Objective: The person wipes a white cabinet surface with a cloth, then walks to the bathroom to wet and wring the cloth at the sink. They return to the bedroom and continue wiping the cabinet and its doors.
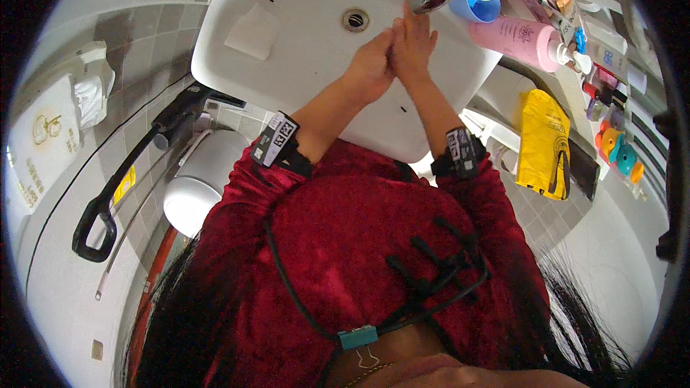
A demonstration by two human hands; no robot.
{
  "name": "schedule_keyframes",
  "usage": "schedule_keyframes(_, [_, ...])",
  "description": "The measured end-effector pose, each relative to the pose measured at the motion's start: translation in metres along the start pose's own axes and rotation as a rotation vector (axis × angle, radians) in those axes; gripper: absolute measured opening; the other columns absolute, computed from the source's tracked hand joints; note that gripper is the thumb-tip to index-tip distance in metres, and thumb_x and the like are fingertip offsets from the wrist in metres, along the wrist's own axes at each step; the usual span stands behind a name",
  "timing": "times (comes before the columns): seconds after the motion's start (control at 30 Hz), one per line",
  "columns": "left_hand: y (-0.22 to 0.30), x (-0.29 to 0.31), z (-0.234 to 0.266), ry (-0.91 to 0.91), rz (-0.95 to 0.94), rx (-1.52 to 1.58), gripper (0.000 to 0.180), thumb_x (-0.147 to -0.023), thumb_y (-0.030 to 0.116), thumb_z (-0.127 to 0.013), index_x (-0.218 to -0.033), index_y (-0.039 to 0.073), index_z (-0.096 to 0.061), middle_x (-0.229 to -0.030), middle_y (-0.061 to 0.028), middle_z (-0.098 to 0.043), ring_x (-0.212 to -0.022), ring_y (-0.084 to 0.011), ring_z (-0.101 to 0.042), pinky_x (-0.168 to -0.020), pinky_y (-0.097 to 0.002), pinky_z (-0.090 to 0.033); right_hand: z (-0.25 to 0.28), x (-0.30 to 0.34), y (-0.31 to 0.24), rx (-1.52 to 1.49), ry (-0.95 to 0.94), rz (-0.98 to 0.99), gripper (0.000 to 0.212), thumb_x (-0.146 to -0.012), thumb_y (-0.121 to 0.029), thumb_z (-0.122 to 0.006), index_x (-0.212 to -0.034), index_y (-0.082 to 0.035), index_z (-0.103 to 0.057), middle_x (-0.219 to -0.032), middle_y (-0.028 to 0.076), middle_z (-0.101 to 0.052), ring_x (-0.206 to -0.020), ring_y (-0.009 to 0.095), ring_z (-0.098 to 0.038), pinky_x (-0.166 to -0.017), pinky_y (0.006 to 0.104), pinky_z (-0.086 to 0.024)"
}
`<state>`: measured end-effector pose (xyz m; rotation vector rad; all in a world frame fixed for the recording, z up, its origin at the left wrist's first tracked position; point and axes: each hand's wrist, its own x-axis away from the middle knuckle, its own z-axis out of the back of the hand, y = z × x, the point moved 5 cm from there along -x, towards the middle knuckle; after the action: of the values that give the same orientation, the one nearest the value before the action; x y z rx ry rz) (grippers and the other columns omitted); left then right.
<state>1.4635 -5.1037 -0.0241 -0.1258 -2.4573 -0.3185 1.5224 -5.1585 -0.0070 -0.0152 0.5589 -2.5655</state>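
clearly inside sink rim (204, 57), straight right fingers (417, 27) against left hand (373, 64), its grip unclear

A deep red velvet top (338, 219) with long sleeves (241, 190) is being worn, and on each forearm, at the sleeve's end, a black strap (300, 164) is being worn, by which a dark box with a black-and-white patterned label (284, 131) is being held. Across the chest a loop of black cable (291, 294) and several dark cord ends (424, 248) are being carried. Near the neck the cable is being gripped by a teal binder clip (358, 337) with wire handles, and a thin gold-coloured chain (366, 373) is being worn.
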Motion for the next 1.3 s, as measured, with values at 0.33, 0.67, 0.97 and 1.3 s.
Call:
schedule_keyframes(0.33, [0.040, -0.014, 0.010, -0.236, -0.230, -0.836, 0.026, -0.100, 0.033, -0.046, -0.081, 0.014, -0.047, -0.073, 0.0040, -0.047, -0.063, -0.0122, -0.045, -0.057, -0.0290, -0.038, 0.034, -0.002, 0.014, -0.773, -0.106, -0.403, 0.049, -0.101, -0.040, -0.043, -0.131, -0.003, -0.056, -0.132, 0.018, -0.057, -0.126, 0.028, -0.050, -0.106, 0.0338, -0.036])
schedule_keyframes(0.67, [0.076, 0.008, -0.016, 0.223, -0.053, -0.454, 0.040, -0.098, 0.039, -0.049, -0.067, 0.018, -0.035, -0.055, 0.0054, -0.027, -0.041, -0.0089, -0.022, -0.040, -0.0270, -0.016, 0.083, 0.031, 0.041, -0.688, -0.110, -0.407, 0.041, -0.100, -0.035, -0.048, -0.120, -0.003, -0.064, -0.116, 0.014, -0.066, -0.110, 0.024, -0.060, -0.098, 0.0317, -0.042])
schedule_keyframes(0.97, [0.051, 0.048, -0.030, 0.336, -0.274, -0.497, 0.037, -0.099, 0.034, -0.047, -0.069, 0.016, -0.039, -0.054, 0.0045, -0.030, -0.040, -0.0081, -0.025, -0.037, -0.0264, -0.020, 0.102, 0.051, 0.036, -0.651, -0.225, 0.025, 0.029, -0.095, -0.028, -0.054, -0.106, -0.004, -0.066, -0.108, 0.014, -0.067, -0.104, 0.032, -0.062, -0.092, 0.0379, -0.048])
schedule_keyframes(1.3, [0.035, 0.147, -0.020, 0.208, -0.371, -0.242, 0.041, -0.100, 0.051, -0.042, -0.089, 0.012, -0.050, -0.078, -0.0027, -0.050, -0.065, -0.0157, -0.049, -0.060, -0.0303, -0.044, 0.114, 0.034, 0.011, -0.309, -0.575, 0.295, 0.056, -0.089, -0.030, -0.064, -0.137, -0.005, -0.048, -0.131, 0.017, -0.055, -0.112, 0.024, -0.058, -0.092, 0.0331, -0.047])
